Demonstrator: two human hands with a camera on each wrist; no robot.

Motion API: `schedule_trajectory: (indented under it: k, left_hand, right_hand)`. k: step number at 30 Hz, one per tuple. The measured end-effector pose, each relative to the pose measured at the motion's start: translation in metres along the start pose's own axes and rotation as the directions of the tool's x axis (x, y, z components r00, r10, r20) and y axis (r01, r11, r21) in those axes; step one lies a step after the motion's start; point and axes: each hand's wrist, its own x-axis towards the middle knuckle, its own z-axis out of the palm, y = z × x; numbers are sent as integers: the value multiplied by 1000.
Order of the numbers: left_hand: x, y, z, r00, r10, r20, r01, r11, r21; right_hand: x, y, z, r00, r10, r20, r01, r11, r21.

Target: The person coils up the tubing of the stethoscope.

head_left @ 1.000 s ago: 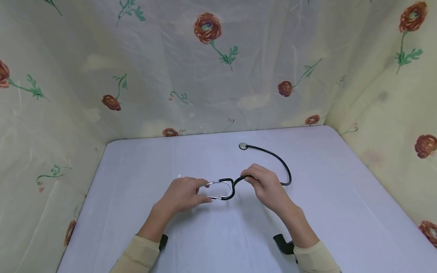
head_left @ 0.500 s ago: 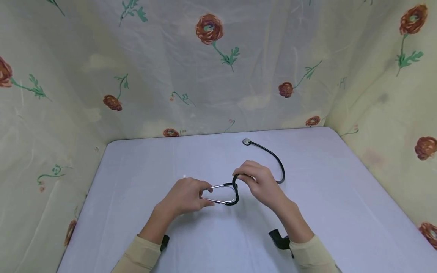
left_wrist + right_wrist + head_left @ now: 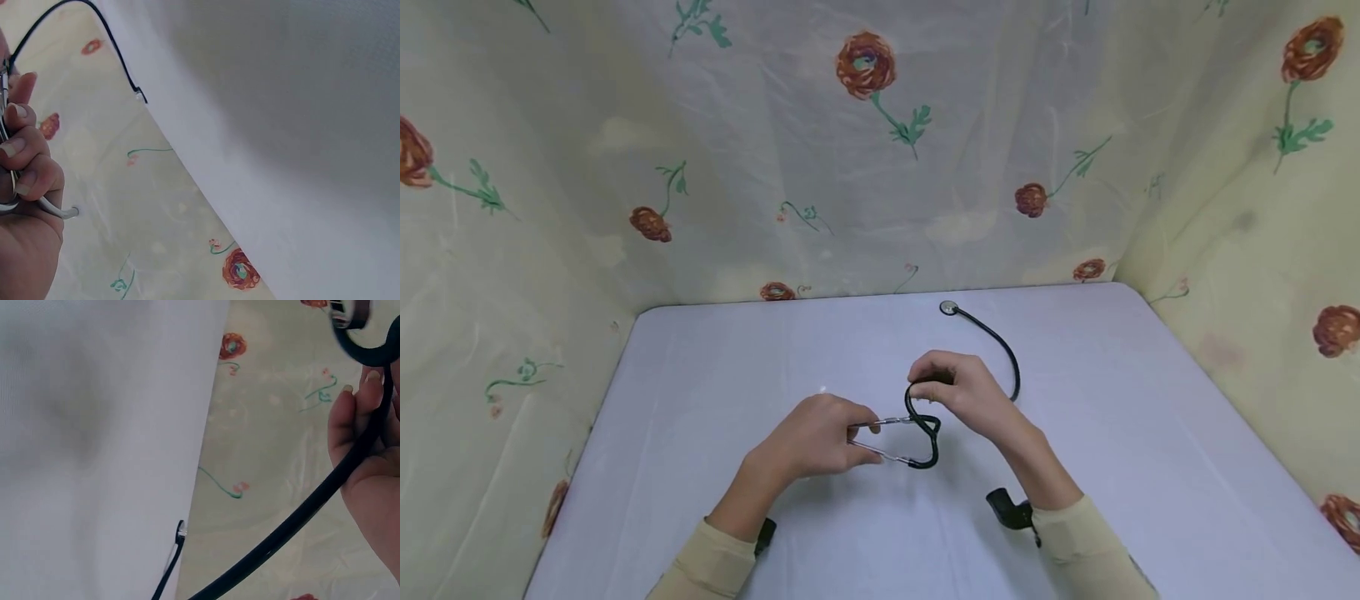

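Observation:
A stethoscope (image 3: 935, 450) with black tubing and silver metal ear tubes (image 3: 895, 421) is held above the table by both hands. My left hand (image 3: 820, 437) grips the ear tubes near their ends; in the left wrist view its curled fingers (image 3: 37, 159) wrap the metal. With thumb and fingers, my right hand (image 3: 966, 392) pinches the black tubing, which loops back over the fork. Beyond that hand the tubing (image 3: 1000, 340) curves away to the round chest piece (image 3: 949, 307), lying near the table's back edge. The left fingers hide the ear tips in the head view.
A white-covered table (image 3: 715, 358) lies under both hands. Pale curtains (image 3: 737, 125) printed with red flowers stand behind it and at both sides. Black wrist-worn camera parts (image 3: 1009, 510) show below the forearms.
My left hand has shifted slightly right and nearer, with the ear tubes. The right hand has moved left, bending the tubing back over the fork. The chest piece has slid slightly away and right.

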Motion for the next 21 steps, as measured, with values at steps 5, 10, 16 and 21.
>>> schedule_trajectory:
  k: [5, 10, 16, 21]
  left_hand:
    - [1, 4, -2, 995, 99, -28, -98, 995, 15]
    - [1, 7, -6, 987, 148, -57, -147, 989, 20]
    - [2, 9, -5, 986, 156, -64, -156, 988, 6]
    - [2, 10, -4, 983, 164, -76, -164, 986, 14]
  right_hand:
    - [4, 6, 1, 999, 34, 32, -35, 999, 20]
    - [8, 13, 3, 997, 57, 60, -57, 998, 0]
    - [11, 22, 9, 993, 57, 103, -61, 998, 31]
    - [10, 27, 13, 992, 38, 118, -48, 995, 89]
